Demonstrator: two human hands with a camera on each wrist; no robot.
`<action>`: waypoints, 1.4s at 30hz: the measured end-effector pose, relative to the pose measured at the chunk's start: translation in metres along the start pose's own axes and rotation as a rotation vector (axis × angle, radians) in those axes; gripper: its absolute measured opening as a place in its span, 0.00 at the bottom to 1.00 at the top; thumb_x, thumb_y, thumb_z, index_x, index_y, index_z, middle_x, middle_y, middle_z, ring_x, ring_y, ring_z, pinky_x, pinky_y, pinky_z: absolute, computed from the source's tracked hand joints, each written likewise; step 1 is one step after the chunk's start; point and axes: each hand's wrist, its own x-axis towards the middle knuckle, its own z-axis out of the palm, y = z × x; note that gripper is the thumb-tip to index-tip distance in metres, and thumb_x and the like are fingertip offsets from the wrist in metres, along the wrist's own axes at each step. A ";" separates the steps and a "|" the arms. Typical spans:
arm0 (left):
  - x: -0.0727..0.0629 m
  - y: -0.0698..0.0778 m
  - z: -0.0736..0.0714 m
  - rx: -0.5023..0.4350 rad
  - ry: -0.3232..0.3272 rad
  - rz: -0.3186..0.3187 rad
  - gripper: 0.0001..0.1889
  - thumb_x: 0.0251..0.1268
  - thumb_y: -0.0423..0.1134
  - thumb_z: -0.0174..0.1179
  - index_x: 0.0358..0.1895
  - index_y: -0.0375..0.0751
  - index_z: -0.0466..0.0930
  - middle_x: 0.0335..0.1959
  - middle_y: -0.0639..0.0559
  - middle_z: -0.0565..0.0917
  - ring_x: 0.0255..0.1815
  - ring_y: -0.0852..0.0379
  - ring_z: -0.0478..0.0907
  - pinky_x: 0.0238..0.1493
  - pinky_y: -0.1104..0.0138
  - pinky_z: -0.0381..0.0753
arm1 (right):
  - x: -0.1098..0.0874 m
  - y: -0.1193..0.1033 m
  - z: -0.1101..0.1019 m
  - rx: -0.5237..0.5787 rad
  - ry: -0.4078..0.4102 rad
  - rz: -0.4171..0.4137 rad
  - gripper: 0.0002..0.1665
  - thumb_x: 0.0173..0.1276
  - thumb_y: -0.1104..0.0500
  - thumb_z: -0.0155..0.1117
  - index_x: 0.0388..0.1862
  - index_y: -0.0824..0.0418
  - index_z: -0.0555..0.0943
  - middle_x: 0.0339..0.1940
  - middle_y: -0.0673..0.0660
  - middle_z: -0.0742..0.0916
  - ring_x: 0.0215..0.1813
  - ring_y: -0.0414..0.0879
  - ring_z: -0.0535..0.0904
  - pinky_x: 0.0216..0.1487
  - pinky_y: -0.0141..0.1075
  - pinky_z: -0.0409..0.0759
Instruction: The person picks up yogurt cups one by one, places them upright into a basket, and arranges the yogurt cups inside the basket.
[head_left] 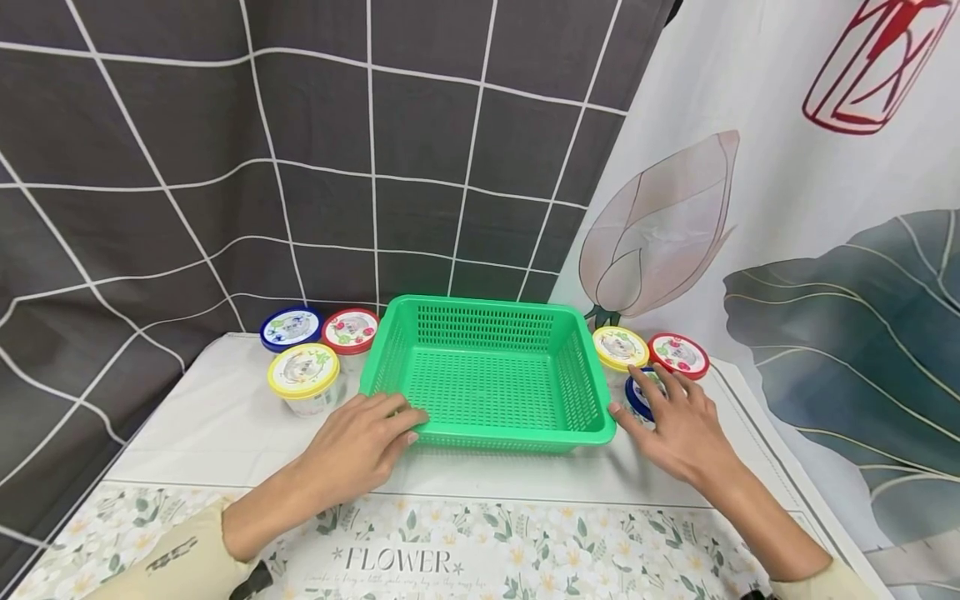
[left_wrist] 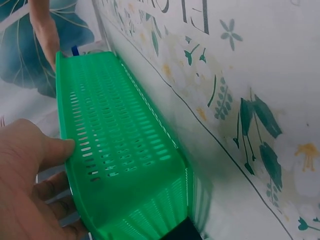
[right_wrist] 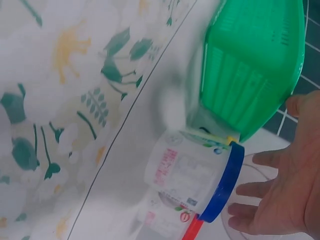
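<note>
A green plastic basket [head_left: 510, 435] with slotted walls stands on the table, and no objects lie inside it. At its left front corner, my left hand [head_left: 363, 442] grips the rim; the left wrist view shows the thumb on the outer side and the fingers past the edge. My right hand [head_left: 682, 425] spreads its fingers above a blue-lidded tub [right_wrist: 187, 167], its thumb at the basket's right front corner. Whether those fingers touch the blue lid, I cannot tell. Behind that tub are a yellow-lidded tub [head_left: 621, 346] and a red-lidded tub [head_left: 678, 354].
Left of the basket cluster three more tubs: a blue-lidded one [head_left: 291, 325], a red-lidded one [head_left: 350, 327] and a yellow-lidded one [head_left: 303, 369]. A dark checked curtain [head_left: 315, 125] hangs behind the table. The floral tablecloth [head_left: 555, 542] covers the front.
</note>
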 end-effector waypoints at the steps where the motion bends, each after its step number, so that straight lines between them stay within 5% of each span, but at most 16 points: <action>1: 0.000 0.000 0.000 -0.001 -0.001 -0.002 0.12 0.78 0.38 0.72 0.59 0.49 0.92 0.50 0.56 0.90 0.51 0.55 0.87 0.50 0.60 0.85 | 0.001 0.002 0.000 -0.004 -0.005 0.002 0.51 0.86 0.29 0.53 0.91 0.62 0.64 0.89 0.80 0.64 0.83 0.89 0.58 0.73 0.85 0.62; 10: 0.000 0.001 0.000 -0.006 -0.007 -0.011 0.11 0.79 0.38 0.71 0.59 0.48 0.93 0.50 0.56 0.91 0.51 0.55 0.88 0.53 0.58 0.87 | 0.010 0.014 0.000 -0.048 -0.008 -0.010 0.46 0.88 0.33 0.53 0.87 0.64 0.69 0.84 0.81 0.69 0.78 0.91 0.65 0.70 0.85 0.69; 28: 0.004 0.000 -0.003 -0.027 -0.029 -0.023 0.11 0.79 0.37 0.70 0.59 0.48 0.93 0.51 0.56 0.91 0.51 0.54 0.88 0.54 0.56 0.89 | 0.022 0.024 -0.009 -0.082 -0.085 -0.017 0.42 0.83 0.42 0.63 0.87 0.63 0.71 0.83 0.84 0.69 0.78 0.93 0.62 0.71 0.87 0.69; 35: 0.006 0.000 -0.004 -0.034 -0.035 -0.029 0.11 0.79 0.37 0.70 0.59 0.47 0.93 0.50 0.55 0.91 0.50 0.54 0.88 0.55 0.54 0.89 | 0.029 0.024 -0.016 -0.074 -0.127 -0.030 0.40 0.82 0.44 0.62 0.86 0.59 0.72 0.83 0.83 0.70 0.79 0.91 0.63 0.65 0.88 0.73; 42: 0.004 0.001 -0.005 -0.036 -0.046 -0.034 0.12 0.79 0.37 0.70 0.59 0.48 0.93 0.51 0.56 0.91 0.51 0.54 0.87 0.54 0.56 0.88 | 0.034 0.024 -0.025 -0.088 -0.188 -0.034 0.44 0.74 0.42 0.70 0.84 0.58 0.75 0.74 0.84 0.76 0.66 0.84 0.73 0.50 0.82 0.83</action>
